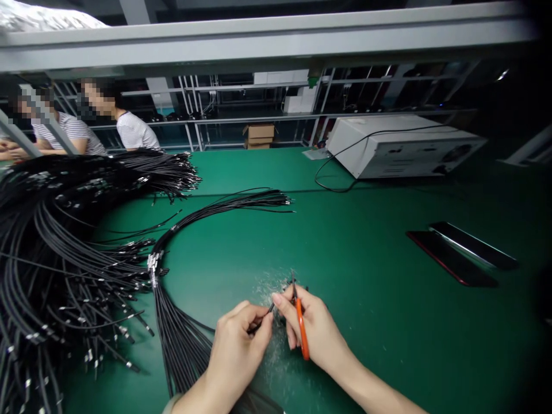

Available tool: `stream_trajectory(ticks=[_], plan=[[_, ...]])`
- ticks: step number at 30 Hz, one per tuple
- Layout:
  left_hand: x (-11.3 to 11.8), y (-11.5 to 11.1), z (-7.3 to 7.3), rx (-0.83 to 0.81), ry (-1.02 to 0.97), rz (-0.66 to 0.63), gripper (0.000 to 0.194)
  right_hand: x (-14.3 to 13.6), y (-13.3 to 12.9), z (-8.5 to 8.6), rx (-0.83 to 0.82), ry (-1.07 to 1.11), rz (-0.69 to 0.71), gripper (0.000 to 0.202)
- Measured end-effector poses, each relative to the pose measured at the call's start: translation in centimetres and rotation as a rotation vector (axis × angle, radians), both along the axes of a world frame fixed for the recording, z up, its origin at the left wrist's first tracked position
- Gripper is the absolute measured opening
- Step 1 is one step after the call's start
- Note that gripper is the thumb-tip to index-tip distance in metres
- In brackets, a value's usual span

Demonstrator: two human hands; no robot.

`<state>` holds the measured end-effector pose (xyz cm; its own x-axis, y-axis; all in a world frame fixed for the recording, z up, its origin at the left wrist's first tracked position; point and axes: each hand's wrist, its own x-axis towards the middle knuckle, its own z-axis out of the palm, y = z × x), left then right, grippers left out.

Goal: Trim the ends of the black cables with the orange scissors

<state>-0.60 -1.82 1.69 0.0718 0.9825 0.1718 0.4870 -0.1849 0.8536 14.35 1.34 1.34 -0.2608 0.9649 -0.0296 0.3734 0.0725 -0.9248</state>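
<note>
My left hand [241, 339] pinches a thin black cable [257, 328] near its end, above the green tabletop. Close beside it, my right hand [310, 322] holds scissors with orange handles [302, 330], their blades pointing away from me. The thumb and forefinger of that hand come up to the cable's tip; whether they touch it I cannot tell. Under both hands lie fine whitish strands [269, 282] and small dark scraps. A bundle of black cables [176, 322] curves along the left of my left hand, bound partway with silvery bands.
A large heap of black cables [56, 230] covers the left side. Two phone-like dark slabs [452, 259] lie at the right. A white equipment box [405, 146] with a black cord stands at the back. Two people [135, 129] sit beyond the table. A shelf beam [276, 40] crosses overhead.
</note>
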Motion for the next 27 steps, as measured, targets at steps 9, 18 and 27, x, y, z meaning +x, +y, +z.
stream_trajectory(ticks=[9,18,27], plan=[[0.1,0.0,-0.3,-0.012,0.049,0.020,0.018,0.8,0.1,0.2,0.849,-0.668,0.179,0.023],[-0.3,0.8,-0.5,-0.268,-0.304,0.068,0.027,1.8,0.8,1.0,0.535,-0.320,0.154,0.012],[-0.7,1.7,-0.2,-0.398,-0.540,0.092,0.036,1.4,0.6,0.8,0.631,-0.806,0.198,0.023]])
